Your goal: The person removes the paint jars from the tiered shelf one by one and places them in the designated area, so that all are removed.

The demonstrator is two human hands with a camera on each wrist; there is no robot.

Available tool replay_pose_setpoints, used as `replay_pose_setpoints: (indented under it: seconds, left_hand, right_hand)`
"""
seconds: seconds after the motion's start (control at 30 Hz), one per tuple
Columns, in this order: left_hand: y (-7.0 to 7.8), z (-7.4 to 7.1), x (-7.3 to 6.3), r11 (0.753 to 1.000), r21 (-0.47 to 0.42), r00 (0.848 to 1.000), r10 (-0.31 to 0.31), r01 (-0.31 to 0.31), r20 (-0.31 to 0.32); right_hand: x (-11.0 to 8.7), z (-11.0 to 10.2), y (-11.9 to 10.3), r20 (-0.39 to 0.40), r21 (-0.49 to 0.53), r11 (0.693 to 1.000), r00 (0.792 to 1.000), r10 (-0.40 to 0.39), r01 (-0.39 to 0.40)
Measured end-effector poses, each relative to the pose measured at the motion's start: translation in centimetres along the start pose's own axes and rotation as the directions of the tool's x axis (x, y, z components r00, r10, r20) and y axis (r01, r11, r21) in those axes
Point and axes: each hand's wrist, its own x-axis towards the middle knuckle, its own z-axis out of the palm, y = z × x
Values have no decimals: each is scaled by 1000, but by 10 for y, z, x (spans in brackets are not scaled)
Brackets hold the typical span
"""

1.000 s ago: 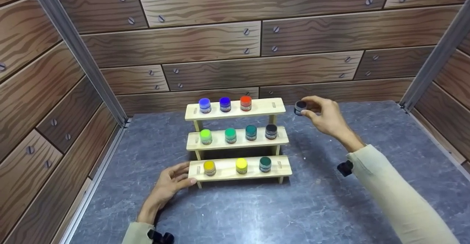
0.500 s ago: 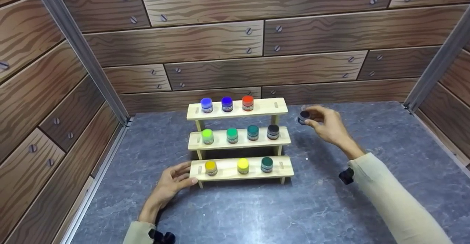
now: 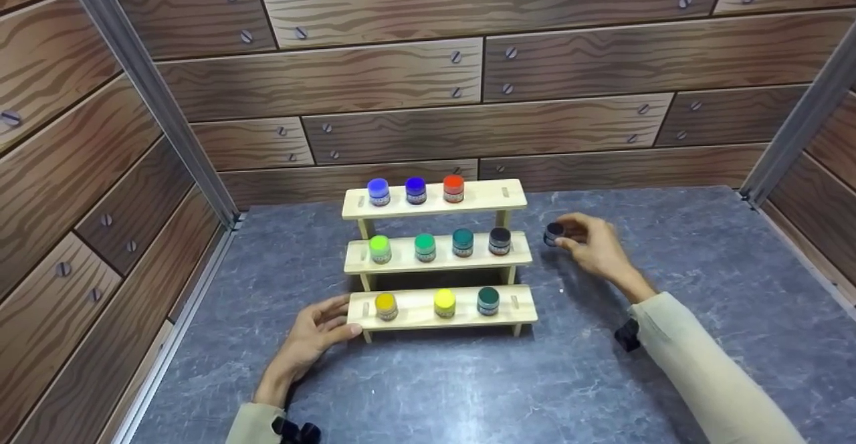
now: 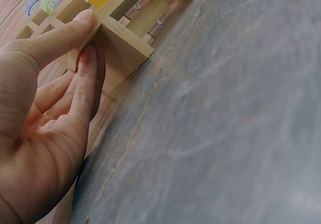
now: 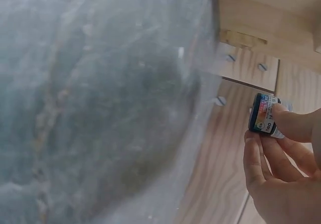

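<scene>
My left hand (image 3: 311,334) grips the left end of the lowest board of a three-tier wooden display stand (image 3: 411,320). In the left wrist view the thumb lies on top of the board, with the fingers (image 4: 86,81) beneath. To the right of the stand, my right hand (image 3: 597,247) pinches a small dark paint jar (image 3: 554,233) between thumb and fingers. The right wrist view shows the jar's printed label (image 5: 267,114) and the dark paint inside. That jar is held off the table, level with the middle tier.
Blue, dark blue and red jars (image 3: 453,188) stand on the top tier. Lime, green, teal and black jars (image 3: 499,241) line the middle one. Below are ochre, yellow and dark green jars (image 3: 488,301). Wood-print walls (image 3: 401,76) enclose the grey marbled table (image 3: 428,384).
My right hand has lowered the dark paint jar toward me, from beside the top tier to beside the middle tier. The left hand keeps its grip on the stand.
</scene>
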Motion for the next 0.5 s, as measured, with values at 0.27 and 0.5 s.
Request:
replay_pose_setpoints:
  seconds: [0.27,0.5]
  left_hand:
    - [-1,0,1,1000,3,1000,4,-4,-11]
    - [-2,1,0,1000,13,1000,-5,5,-21]
  right_hand:
    - [-1,7,11,56,-21,999,998,35,-34]
    - [-3,14,16,103,-23,999,994,45,-43]
